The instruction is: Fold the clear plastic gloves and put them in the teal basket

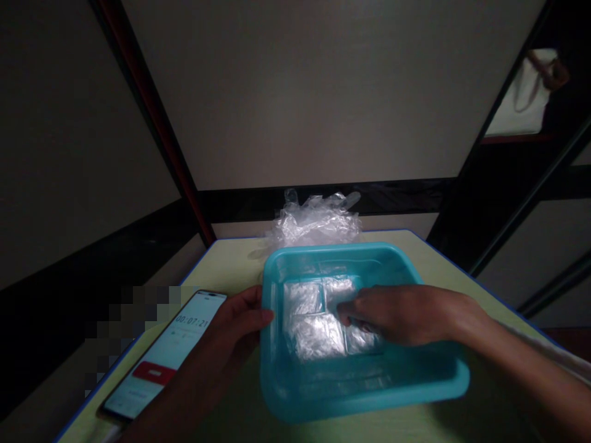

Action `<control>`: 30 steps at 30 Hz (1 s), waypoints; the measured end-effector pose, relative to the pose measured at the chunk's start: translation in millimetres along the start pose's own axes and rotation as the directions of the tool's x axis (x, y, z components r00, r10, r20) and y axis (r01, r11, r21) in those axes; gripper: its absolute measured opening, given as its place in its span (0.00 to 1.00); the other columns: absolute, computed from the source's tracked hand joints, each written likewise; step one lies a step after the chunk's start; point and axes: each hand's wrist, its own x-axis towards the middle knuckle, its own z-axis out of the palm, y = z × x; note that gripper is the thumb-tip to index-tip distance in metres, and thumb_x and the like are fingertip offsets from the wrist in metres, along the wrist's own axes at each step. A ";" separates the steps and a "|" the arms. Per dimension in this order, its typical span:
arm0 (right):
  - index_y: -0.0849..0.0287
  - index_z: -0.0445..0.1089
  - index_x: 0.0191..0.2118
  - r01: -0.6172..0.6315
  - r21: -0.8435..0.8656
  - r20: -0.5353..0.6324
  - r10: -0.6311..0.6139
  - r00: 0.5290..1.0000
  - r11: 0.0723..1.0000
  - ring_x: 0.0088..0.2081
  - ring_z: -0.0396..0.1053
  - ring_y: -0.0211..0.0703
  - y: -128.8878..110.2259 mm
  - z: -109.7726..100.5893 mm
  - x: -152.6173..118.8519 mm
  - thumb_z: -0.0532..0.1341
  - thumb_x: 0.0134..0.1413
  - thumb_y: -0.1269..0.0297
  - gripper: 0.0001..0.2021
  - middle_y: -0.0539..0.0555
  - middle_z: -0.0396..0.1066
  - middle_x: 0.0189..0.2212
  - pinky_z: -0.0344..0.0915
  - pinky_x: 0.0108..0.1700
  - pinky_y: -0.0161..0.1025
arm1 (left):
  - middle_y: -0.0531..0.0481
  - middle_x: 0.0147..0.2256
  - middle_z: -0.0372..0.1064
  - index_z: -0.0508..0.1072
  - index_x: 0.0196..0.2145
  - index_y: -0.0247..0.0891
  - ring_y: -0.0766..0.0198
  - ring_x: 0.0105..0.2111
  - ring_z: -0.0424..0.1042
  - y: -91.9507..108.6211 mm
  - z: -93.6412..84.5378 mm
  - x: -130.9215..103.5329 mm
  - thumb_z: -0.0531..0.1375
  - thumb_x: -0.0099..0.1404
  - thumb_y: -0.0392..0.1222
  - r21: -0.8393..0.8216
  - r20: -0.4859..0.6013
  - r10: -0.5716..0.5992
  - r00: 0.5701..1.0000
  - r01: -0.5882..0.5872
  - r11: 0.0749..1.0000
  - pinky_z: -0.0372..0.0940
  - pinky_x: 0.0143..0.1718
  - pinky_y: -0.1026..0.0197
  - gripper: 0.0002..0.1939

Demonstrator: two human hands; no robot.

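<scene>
A teal plastic basin (pixel 364 406) stands on the table. My left hand (pixel 237 323) grips its left rim, thumb over the edge and fingers outside. On the basin's floor lie several flat squares of folded clear plastic (pixel 316 337), shiny and crinkled, set side by side. My right hand (pixel 397 314) reaches in from the right, low over the right-hand squares, its fingers curled together. Its fingertips are partly hidden, so I cannot make out whether they hold a square or only press on it. Behind the basin is a loose heap of clear plastic gloves (pixel 318 221).
A phone (pixel 168 351) showing a running timer lies left of the basin, partly behind my left forearm. The pale table (pixel 231 261) has a blue edge and stands close to a panelled wall (pixel 300 92). A white bag (pixel 526 92) sits on a shelf at upper right.
</scene>
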 end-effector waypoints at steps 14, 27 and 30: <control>0.61 0.73 0.33 -0.071 -0.248 -0.400 -0.036 0.916 0.966 0.31 0.73 0.45 13.5 26.1 6.0 0.53 0.45 0.85 0.17 0.57 0.75 0.31 0.65 0.32 0.37 | 0.49 0.27 0.71 0.74 0.28 0.34 0.64 0.27 0.69 -2.0 -1.7 2.4 0.65 0.47 0.39 -0.003 0.008 0.022 1.000 -0.022 1.000 0.64 0.30 0.64 0.09; 0.61 0.68 0.32 -0.266 -0.426 -0.790 -0.212 0.576 0.865 0.28 0.70 0.45 7.6 -7.1 0.9 0.54 0.50 0.79 0.08 0.55 0.71 0.28 0.63 0.29 0.40 | 0.52 0.22 0.70 0.74 0.24 0.33 0.65 0.22 0.68 0.0 6.1 6.0 0.66 0.41 0.38 -0.154 -0.190 0.035 0.981 -0.065 0.986 0.63 0.23 0.66 0.09; 0.62 0.66 0.32 -0.193 -0.368 -0.903 -0.300 0.309 0.909 0.29 0.68 0.44 5.0 -13.0 -8.6 0.52 0.54 0.75 0.07 0.57 0.70 0.29 0.63 0.28 0.38 | 0.52 0.21 0.70 0.72 0.22 0.33 0.65 0.22 0.68 4.6 3.4 9.3 0.64 0.44 0.36 -0.229 -0.268 0.075 0.960 -0.139 0.963 0.64 0.24 0.65 0.05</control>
